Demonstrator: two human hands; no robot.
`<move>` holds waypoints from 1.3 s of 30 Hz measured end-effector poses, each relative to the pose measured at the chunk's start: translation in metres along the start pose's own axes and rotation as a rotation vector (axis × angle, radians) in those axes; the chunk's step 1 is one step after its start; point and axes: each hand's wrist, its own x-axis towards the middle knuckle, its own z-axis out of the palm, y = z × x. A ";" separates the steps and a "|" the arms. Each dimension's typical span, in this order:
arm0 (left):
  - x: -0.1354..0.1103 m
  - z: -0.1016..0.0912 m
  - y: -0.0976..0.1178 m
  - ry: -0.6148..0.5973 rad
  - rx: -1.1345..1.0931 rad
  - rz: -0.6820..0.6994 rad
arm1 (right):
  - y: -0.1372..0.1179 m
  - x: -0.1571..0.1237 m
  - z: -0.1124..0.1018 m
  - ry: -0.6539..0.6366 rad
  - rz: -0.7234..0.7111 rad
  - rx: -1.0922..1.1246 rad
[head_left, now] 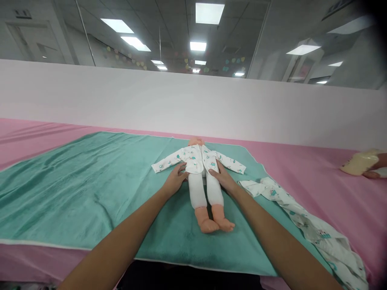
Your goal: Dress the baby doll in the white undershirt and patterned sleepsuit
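Lying right of doll (198,173): printed garment (302,219) | green towel (90,189) beneath

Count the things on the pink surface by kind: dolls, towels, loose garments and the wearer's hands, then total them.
Doll: 1
Teal towel: 1
Loose printed garment: 1
Hands: 2, left hand and right hand
Total: 5

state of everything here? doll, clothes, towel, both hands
doll: lying flat, feet bare
printed top: on doll, sleeves spread
white trousers: on the legs
loose garment: crumpled beside doll
teal towel: spread flat
left hand: on top's hem
right hand: on doll's hip
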 end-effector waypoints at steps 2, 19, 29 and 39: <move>0.000 0.001 -0.002 0.113 0.227 0.068 | -0.009 -0.008 0.002 -0.028 -0.081 -0.226; -0.017 0.011 0.018 0.268 0.925 0.633 | -0.044 -0.023 0.013 0.036 -0.548 -0.614; -0.014 0.018 0.013 0.178 0.936 0.716 | -0.040 -0.018 0.010 0.122 -0.427 -0.399; -0.070 0.036 0.032 0.034 0.777 0.627 | -0.057 -0.110 -0.014 -0.111 -0.191 -0.260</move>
